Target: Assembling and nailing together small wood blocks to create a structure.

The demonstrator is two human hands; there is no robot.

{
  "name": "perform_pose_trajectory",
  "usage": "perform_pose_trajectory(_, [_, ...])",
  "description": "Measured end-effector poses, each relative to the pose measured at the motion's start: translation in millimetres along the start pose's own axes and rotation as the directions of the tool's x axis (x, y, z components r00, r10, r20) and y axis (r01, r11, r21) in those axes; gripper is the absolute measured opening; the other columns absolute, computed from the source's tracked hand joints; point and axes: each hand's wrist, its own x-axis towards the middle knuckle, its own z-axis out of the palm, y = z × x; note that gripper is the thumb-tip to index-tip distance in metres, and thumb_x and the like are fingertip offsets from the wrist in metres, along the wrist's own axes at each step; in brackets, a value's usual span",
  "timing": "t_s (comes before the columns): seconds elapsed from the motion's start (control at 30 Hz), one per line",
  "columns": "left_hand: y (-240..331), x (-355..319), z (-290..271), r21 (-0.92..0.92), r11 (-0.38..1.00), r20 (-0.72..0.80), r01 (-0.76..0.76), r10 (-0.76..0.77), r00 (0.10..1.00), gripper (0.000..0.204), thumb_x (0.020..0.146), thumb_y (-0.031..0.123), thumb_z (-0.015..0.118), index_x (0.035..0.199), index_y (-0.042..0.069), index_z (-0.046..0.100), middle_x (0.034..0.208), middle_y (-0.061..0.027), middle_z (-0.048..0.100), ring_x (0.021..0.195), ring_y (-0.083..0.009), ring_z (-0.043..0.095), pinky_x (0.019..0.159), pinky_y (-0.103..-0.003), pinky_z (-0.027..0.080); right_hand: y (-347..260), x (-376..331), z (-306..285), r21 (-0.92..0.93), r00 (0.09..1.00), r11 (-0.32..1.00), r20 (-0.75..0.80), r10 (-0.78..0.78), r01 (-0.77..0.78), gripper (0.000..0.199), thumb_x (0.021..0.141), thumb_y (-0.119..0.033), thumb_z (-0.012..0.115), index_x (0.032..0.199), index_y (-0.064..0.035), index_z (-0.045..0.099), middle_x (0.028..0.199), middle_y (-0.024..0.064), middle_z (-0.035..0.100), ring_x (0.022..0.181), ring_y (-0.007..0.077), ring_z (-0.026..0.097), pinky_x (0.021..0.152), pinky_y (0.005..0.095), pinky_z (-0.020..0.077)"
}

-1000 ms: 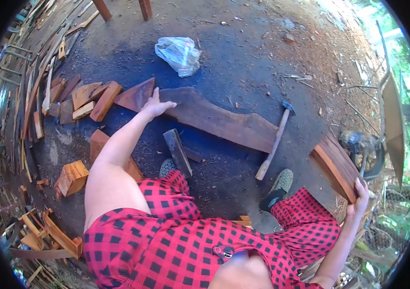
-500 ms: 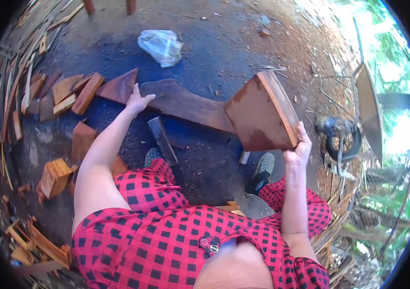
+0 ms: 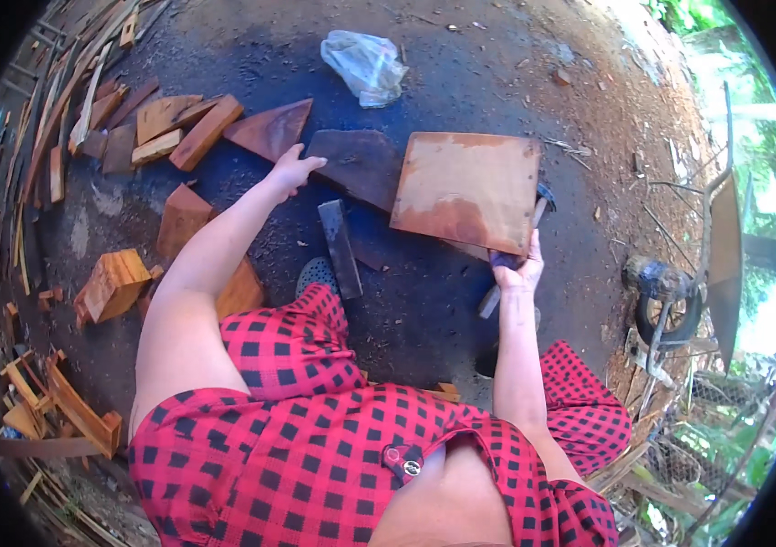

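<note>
My left hand (image 3: 292, 170) rests on the left end of a long dark wooden plank (image 3: 356, 164) lying on the dirt ground. My right hand (image 3: 517, 270) grips the lower edge of a flat reddish-brown wood slab (image 3: 468, 190), holding it over the right part of the plank. A hammer handle (image 3: 490, 299) pokes out below the slab, its head mostly hidden. A short dark wooden bar (image 3: 340, 248) lies in front of my knees.
Cut wood blocks (image 3: 180, 128) and offcuts (image 3: 114, 284) lie at the left, with stacked slats (image 3: 51, 401) at the lower left. A crumpled plastic bag (image 3: 366, 64) sits farther off. A wheelbarrow (image 3: 689, 283) stands at the right.
My right hand picked up the slab from the ground at the right, swung it left and laid it flatter over the plank. My left hand stayed on the plank's end.
</note>
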Motion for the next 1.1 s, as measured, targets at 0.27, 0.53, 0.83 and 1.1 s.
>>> perform_pose_trajectory(0.27, [-11.3, 18.7, -14.6, 0.004, 1.000, 0.024, 0.025, -0.025, 0.999, 0.078, 0.081, 0.039, 0.061, 0.142, 0.008, 0.025, 0.135, -0.0144, 0.041, 0.107, -0.0309, 0.052, 0.084, -0.047, 0.044, -8.7, -60.6, 64.4, -0.493, 0.861, 0.706, 0.297, -0.413, 0.509, 0.020, 0.079, -0.010, 0.068, 0.094, 0.0001, 0.058, 0.091, 0.0084, 0.062, 0.082, 0.0190, 0.061, 0.075, 0.0318, 0.0506])
perform_pose_trajectory(0.53, [-6.3, -14.7, 12.0, 0.276, 0.961, 0.098, 0.032, -0.061, 0.993, 0.061, 0.075, 0.047, 0.066, 0.105, -0.003, 0.050, 0.093, -0.0169, 0.057, 0.071, -0.0244, 0.060, 0.052, -0.037, 0.052, 96.6, -25.0, 2.3, -0.797, 0.648, -0.012, 0.500, -0.574, 0.604, 0.047, 0.065, -0.013, 0.078, 0.096, -0.0020, 0.045, 0.093, 0.0068, 0.046, 0.086, 0.0177, 0.047, 0.078, 0.0314, 0.0404])
perform_pose_trajectory(0.83, [-3.8, -31.6, 41.3, 0.522, 0.853, 0.085, -0.002, -0.050, 0.995, 0.062, 0.073, 0.048, 0.067, 0.107, 0.000, 0.048, 0.065, -0.0107, 0.057, 0.046, -0.0171, 0.055, 0.041, -0.029, 0.045, 179.4, 5.8, 9.5, -0.873, 0.775, -0.077, 0.464, -0.430, 0.481, 0.059, 0.056, -0.013, 0.080, 0.097, -0.0015, 0.039, 0.095, 0.0158, 0.045, 0.092, 0.0309, 0.045, 0.083, 0.0397, 0.0368])
perform_pose_trajectory(1.1, [31.1, 28.3, 13.7, 0.474, 0.863, 0.086, -0.173, 0.150, 0.985, 0.040, 0.076, 0.037, 0.066, 0.084, -0.001, 0.060, 0.059, -0.0082, 0.058, 0.042, -0.0171, 0.054, 0.040, -0.029, 0.043, 149.1, -14.9, 9.9, -0.882, 0.909, -0.222, 0.406, 0.090, 0.416, 0.052, 0.067, -0.019, 0.074, 0.106, 0.0008, 0.046, 0.097, 0.0176, 0.055, 0.086, 0.0288, 0.057, 0.077, 0.0376, 0.0464])
